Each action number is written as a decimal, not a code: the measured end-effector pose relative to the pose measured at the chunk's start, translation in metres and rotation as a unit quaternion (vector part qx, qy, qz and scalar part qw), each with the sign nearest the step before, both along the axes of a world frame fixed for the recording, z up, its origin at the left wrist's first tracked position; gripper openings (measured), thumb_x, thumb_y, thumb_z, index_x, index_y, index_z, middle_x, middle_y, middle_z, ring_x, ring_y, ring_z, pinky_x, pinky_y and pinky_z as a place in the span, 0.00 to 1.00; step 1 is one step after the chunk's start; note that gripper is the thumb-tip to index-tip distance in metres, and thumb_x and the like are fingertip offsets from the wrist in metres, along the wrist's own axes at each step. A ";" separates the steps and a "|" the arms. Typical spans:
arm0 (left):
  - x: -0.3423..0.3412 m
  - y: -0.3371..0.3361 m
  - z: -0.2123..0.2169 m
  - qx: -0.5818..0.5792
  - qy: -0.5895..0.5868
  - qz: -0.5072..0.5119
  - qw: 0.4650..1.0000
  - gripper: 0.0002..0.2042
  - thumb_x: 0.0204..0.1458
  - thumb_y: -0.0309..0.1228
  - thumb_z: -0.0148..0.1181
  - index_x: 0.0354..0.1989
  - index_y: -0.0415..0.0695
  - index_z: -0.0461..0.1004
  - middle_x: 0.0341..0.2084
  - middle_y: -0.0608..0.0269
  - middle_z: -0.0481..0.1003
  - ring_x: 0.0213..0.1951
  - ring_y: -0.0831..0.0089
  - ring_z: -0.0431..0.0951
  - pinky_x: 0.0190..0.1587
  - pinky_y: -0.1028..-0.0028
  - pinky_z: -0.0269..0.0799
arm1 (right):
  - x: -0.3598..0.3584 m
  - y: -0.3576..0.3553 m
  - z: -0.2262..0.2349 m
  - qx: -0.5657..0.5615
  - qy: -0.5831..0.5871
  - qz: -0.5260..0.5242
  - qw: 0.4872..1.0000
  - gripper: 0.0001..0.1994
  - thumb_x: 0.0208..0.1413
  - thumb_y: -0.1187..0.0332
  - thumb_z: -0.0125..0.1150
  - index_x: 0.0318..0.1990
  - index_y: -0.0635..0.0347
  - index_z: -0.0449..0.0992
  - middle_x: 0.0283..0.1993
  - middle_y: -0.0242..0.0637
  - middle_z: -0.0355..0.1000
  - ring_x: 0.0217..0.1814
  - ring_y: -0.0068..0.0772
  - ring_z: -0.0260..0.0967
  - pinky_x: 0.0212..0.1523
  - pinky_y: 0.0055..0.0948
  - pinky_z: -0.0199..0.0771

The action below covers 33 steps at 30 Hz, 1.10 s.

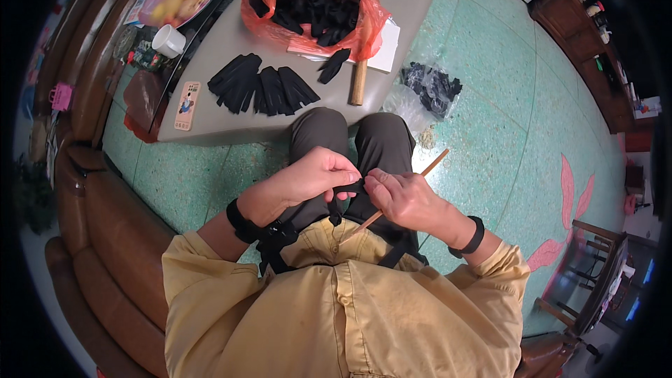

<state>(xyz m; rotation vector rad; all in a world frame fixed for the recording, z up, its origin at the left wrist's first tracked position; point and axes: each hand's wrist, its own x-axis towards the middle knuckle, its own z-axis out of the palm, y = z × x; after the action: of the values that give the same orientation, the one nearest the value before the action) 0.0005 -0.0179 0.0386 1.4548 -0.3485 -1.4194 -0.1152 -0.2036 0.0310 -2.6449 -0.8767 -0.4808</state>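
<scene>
Over my lap, my left hand (327,173) pinches a black fabric strip (350,187) between thumb and fingers. My right hand (400,197) grips the strip's other end close beside it. A thin wooden stick (435,162) also passes through the right hand, slanting down toward my lap. Part of the strip dangles below the left fingers; its exact shape is hard to make out. Ahead on the grey table (238,129), flat black strips (241,82) lie fanned out in rows. Behind them, an open red plastic bag (371,17) holds many black pieces (315,12).
A wooden rod (358,85) juts over the table's near edge. On the left are a phone (185,106), a white mug (169,42) and bagged fruit (178,5). A clear bag of black pieces (430,89) sits on the green floor. A brown sofa (115,259) stands left.
</scene>
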 end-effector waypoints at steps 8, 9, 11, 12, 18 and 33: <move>-0.014 -0.003 0.010 -0.024 -0.308 0.008 0.951 0.08 0.54 0.28 0.53 0.36 0.36 0.74 0.26 0.61 0.76 0.26 0.77 0.75 0.26 0.79 0.69 | 0.002 0.005 -0.005 0.102 -0.014 -0.027 0.994 0.13 0.41 0.75 0.62 0.36 0.70 0.69 0.34 0.45 0.72 0.25 0.35 0.72 0.22 0.26 0.73; -0.015 -0.003 0.011 -0.085 -0.480 0.015 0.873 0.07 0.53 0.27 0.53 0.36 0.37 0.74 0.27 0.60 0.76 0.27 0.75 0.76 0.28 0.77 0.70 | 0.002 0.004 -0.005 0.144 -0.022 -0.049 0.988 0.14 0.44 0.74 0.61 0.39 0.71 0.70 0.34 0.43 0.72 0.24 0.32 0.72 0.23 0.24 0.72; -0.016 -0.004 0.023 -0.075 -0.444 0.038 0.892 0.06 0.52 0.25 0.54 0.35 0.37 0.74 0.27 0.58 0.76 0.28 0.71 0.76 0.30 0.75 0.70 | 0.000 0.007 -0.001 0.283 0.092 -0.119 0.947 0.14 0.46 0.73 0.61 0.41 0.69 0.70 0.33 0.43 0.73 0.26 0.33 0.73 0.25 0.24 0.72; -0.015 -0.005 0.027 -0.064 -0.405 0.060 0.910 0.06 0.51 0.24 0.54 0.35 0.37 0.74 0.28 0.56 0.75 0.29 0.67 0.76 0.32 0.72 0.70 | 0.000 0.008 0.000 0.412 0.203 -0.185 0.869 0.14 0.48 0.73 0.61 0.43 0.68 0.71 0.33 0.42 0.74 0.28 0.33 0.75 0.27 0.24 0.73; -0.015 -0.003 0.028 -0.122 -0.510 0.046 0.850 0.07 0.49 0.23 0.57 0.36 0.37 0.74 0.29 0.55 0.76 0.33 0.62 0.76 0.35 0.70 0.71 | -0.003 0.006 0.003 0.446 0.257 -0.160 0.842 0.10 0.54 0.73 0.57 0.44 0.64 0.73 0.30 0.39 0.77 0.31 0.24 0.74 0.29 0.19 0.71; -0.013 -0.006 0.028 -0.100 -0.453 0.049 0.884 0.03 0.48 0.24 0.58 0.31 0.39 0.74 0.23 0.59 0.72 0.25 0.68 0.72 0.27 0.73 0.67 | -0.008 0.020 -0.012 0.535 0.232 -0.203 0.786 0.05 0.55 0.73 0.53 0.36 0.66 0.72 0.21 0.35 0.73 0.22 0.20 0.70 0.23 0.19 0.67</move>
<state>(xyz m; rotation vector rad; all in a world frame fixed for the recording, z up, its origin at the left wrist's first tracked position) -0.0127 -0.0239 0.0667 1.8529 -0.9522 -0.5080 -0.1233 -0.1832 0.0192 -1.6872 0.1663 -0.2568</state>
